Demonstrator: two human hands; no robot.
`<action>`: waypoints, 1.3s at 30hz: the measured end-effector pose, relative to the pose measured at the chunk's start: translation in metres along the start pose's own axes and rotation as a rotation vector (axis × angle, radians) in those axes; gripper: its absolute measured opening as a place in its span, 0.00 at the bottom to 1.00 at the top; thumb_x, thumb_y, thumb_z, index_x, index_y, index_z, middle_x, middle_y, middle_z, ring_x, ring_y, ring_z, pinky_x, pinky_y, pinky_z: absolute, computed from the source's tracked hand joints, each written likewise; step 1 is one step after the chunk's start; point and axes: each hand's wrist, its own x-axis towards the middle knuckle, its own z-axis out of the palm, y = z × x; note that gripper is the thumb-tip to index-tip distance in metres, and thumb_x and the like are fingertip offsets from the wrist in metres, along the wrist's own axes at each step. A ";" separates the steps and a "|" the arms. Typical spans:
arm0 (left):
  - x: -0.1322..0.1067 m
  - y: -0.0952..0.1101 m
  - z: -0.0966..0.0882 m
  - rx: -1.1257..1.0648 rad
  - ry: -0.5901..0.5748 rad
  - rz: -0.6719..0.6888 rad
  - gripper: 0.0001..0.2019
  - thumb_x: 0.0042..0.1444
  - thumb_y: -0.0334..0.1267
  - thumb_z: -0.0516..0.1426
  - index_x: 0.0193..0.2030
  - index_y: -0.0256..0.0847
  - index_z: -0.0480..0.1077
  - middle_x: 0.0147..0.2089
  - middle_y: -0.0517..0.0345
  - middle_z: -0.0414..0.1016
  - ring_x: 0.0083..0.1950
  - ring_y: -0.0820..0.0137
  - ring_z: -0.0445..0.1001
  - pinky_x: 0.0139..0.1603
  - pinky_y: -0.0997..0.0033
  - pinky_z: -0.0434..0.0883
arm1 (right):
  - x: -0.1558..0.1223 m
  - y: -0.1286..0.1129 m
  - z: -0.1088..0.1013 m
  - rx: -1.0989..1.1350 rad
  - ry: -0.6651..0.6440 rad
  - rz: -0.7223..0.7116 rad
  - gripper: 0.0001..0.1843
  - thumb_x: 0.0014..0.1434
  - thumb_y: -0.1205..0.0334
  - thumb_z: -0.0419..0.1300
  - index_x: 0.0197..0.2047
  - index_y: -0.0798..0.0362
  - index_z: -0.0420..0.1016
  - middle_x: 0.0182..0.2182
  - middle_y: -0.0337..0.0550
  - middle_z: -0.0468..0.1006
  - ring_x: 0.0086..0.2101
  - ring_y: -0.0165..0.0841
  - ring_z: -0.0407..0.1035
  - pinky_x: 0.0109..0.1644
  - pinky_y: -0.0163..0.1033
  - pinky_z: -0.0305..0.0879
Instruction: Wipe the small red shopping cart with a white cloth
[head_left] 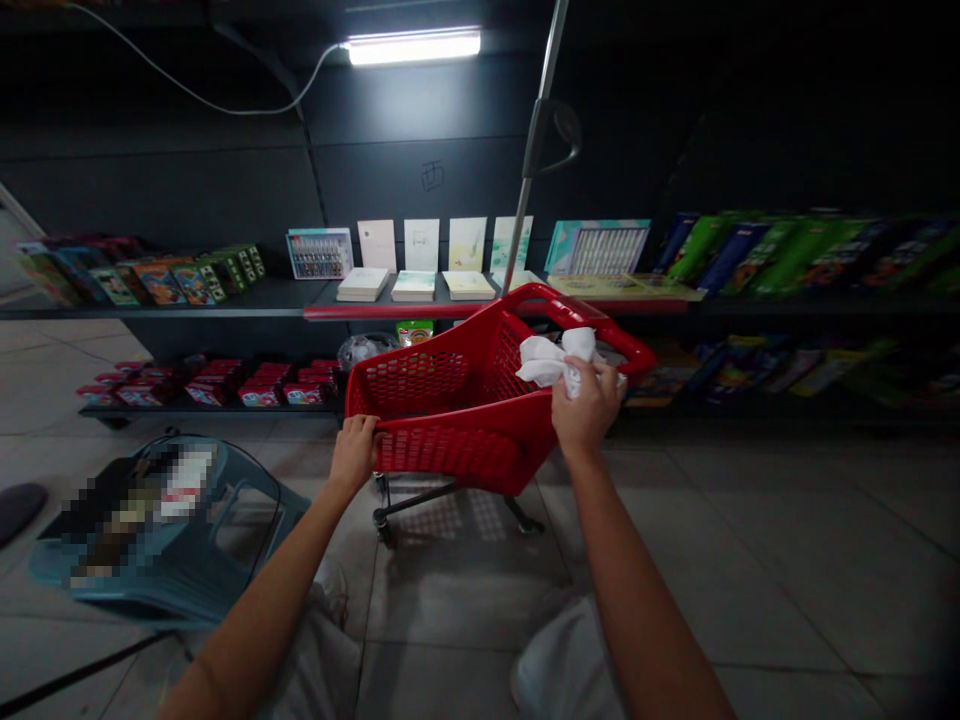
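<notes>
A red plastic shopping trolley basket (439,385) on a low wheeled frame stands right in front of me, tilted toward me. My left hand (354,452) grips its near rim. My right hand (587,405) is raised over the basket's right side, holding a crumpled white cloth (551,360). The cloth touches the rim or lies just inside it; I cannot tell which. The basket's interior is mostly hidden by its mesh walls and the cloth.
Dark shelves (172,310) behind the basket hold boxed goods, books and cards. A teal plastic stool (172,530) with a blurred object on it lies on the tiled floor at left. A metal pole with a black handle (544,140) rises behind the basket.
</notes>
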 end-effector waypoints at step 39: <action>-0.006 0.014 0.012 -0.137 0.149 -0.149 0.10 0.69 0.40 0.54 0.55 0.45 0.69 0.61 0.45 0.72 0.76 0.55 0.58 0.68 0.49 0.70 | -0.006 -0.019 -0.017 -0.158 -0.115 -0.038 0.17 0.63 0.64 0.57 0.52 0.51 0.81 0.50 0.55 0.77 0.50 0.50 0.63 0.52 0.53 0.63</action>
